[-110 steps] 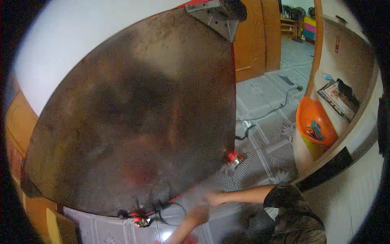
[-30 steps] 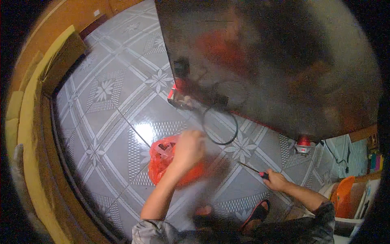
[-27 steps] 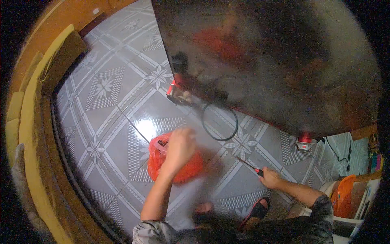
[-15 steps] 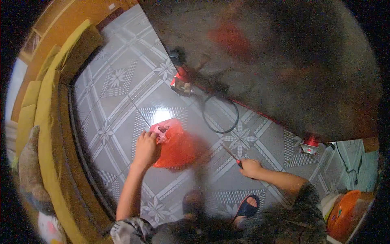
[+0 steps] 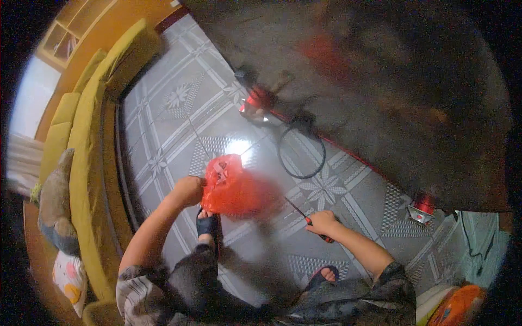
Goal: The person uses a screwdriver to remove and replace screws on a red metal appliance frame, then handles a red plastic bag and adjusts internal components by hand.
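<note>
Red plastic bag point(image 5: 239, 190) in the middle of the view, and the left hand point(image 5: 191, 190) is on it, fist closed, gripping its left edge! Blur hides whether the bag clears the tiled floor point(image 5: 174, 146), but it sits just above a sandalled foot point(image 5: 205, 224). Over on the other side, the right hand point(image 5: 324, 223) has its fingers wrapped round the handle of a screwdriver point(image 5: 308, 220), shaft angled up and left, tip near the bag's blurred right side. Beyond them, a dark loop point(image 5: 310, 177) lies by the large dark panel point(image 5: 380, 108), with a yellow sofa point(image 5: 89, 163) curving along the left
</note>
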Tool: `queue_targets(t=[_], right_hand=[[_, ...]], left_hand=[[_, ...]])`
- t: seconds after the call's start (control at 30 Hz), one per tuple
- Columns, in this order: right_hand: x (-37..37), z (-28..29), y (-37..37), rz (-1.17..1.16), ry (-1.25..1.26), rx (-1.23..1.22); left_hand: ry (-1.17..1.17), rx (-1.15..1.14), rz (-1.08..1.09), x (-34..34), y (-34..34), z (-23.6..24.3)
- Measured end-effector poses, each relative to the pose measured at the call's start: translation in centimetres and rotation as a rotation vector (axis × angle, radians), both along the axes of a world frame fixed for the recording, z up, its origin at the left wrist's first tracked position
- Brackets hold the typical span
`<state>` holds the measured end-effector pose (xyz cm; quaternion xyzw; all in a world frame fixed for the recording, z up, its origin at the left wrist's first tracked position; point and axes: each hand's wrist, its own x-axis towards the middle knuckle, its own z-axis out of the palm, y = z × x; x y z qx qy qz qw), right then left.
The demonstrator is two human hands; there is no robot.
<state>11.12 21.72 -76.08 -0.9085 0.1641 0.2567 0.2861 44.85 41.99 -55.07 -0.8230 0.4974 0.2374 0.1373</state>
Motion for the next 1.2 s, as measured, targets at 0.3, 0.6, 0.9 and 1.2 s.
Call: queue_targets(t=[0.3,0.6,0.9,1.2], right_hand=[[8.6,9.4,0.6,0.063,0.039,-0.118],[47.4,25.4,12.0,0.631,-0.761,-0.603],[54.0,23.7,16.2,0.545,-0.997,-0.415],[35.8,9.4,9.9,0.118,-0.436,-0.082]], left_hand=[[0.022,-0.325,-0.542,3.2,0.0,-13.7],[0.006,-0.199,-0.753,7.3,-0.9,-26.5],[0.293,-0.328,-0.477,4.3,-0.5,-27.0],[0.409,-0.409,-0.174,10.2,-0.3,-24.5]])
